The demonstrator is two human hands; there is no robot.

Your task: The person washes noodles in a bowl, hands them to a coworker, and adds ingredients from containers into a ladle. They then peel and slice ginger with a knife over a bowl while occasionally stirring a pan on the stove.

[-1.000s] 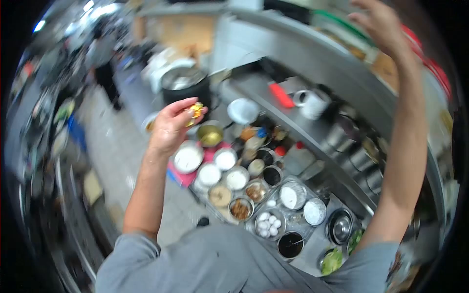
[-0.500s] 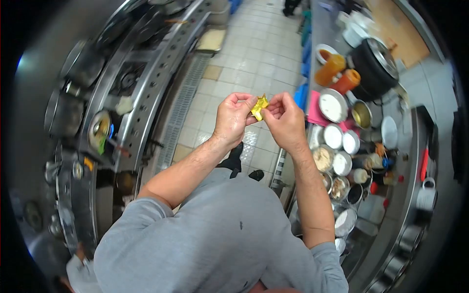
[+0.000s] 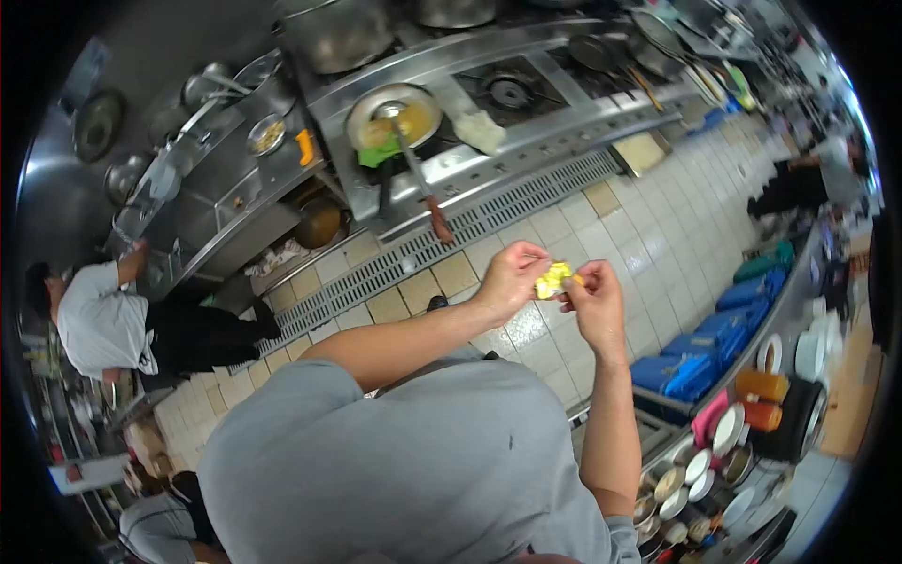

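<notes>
Co-worker at far left: a person in a white top (image 3: 99, 320) bends toward the steel counter (image 3: 211, 202), arm raised to its edge; what that hand does is too small to make out.
Second person, bottom left: only a grey-clad shoulder (image 3: 155, 526) shows, cut off by the frame.
Cooking line, upper left to centre: a wok (image 3: 381, 117) with something green in it sits on the range, a long-handled ladle (image 3: 413, 169) resting across it with the handle toward the aisle, probably so it is easy to grab.
Floor: a metal drain grate (image 3: 451, 240) runs along the foot of the range on pale tiles.
Left hand (image 3: 512, 280): raised in front of the chest, thumb and fingertips pinching the near side of the yellow wrapper (image 3: 552, 279).
Yellow wrapper: a small crinkled yellow piece held in the air between both hands, over the tiled aisle; whether anything is inside cannot be told.
Right hand (image 3: 594, 303): fingers curled, pinching the far side of the wrapper; the two grips face each other, as if to pull it apart.
Right side: blue crates (image 3: 700, 362) sit under the prep counter; small round bowls (image 3: 700, 465) and orange-topped bottles (image 3: 763, 399) crowd its top, close to reach, their contents blurred by the lens edge.
Distant right: a dark-clothed figure (image 3: 799, 188) stands in the aisle, unclear in detail.
</notes>
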